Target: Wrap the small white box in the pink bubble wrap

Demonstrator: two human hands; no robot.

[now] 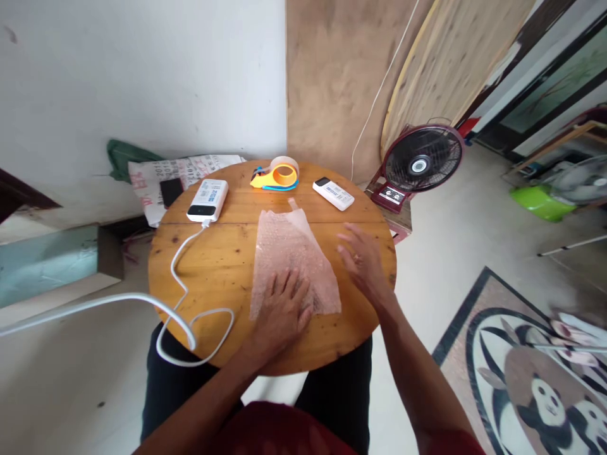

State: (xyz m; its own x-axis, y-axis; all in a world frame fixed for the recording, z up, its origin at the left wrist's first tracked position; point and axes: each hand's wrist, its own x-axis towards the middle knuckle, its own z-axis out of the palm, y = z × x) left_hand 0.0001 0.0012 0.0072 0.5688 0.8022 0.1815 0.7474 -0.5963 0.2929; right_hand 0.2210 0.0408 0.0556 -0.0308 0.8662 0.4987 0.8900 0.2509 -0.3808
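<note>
A piece of pinkish bubble wrap (pixel 289 243) lies on the round wooden table (pixel 222 253), with a short strip of clear tape (pixel 293 203) sticking up from its top edge. My left hand (pixel 283 309) rests flat on its lower part, fingers spread. To the right of the wrap, my right hand (pixel 363 259) hovers over the wood with its fingers apart and nothing in them. Beyond it lies a small white power bank (pixel 334 193) with a dark end. A yellow and blue tape dispenser (pixel 279 174) with a roll in it stands near the far edge.
At the table's left, a larger white power bank (pixel 207 200) has a white cable (pixel 177 265) plugged in, which loops over the near left edge. A dark red fan (pixel 422 164) stands just past the right edge. The wall (pixel 199 82) is close behind.
</note>
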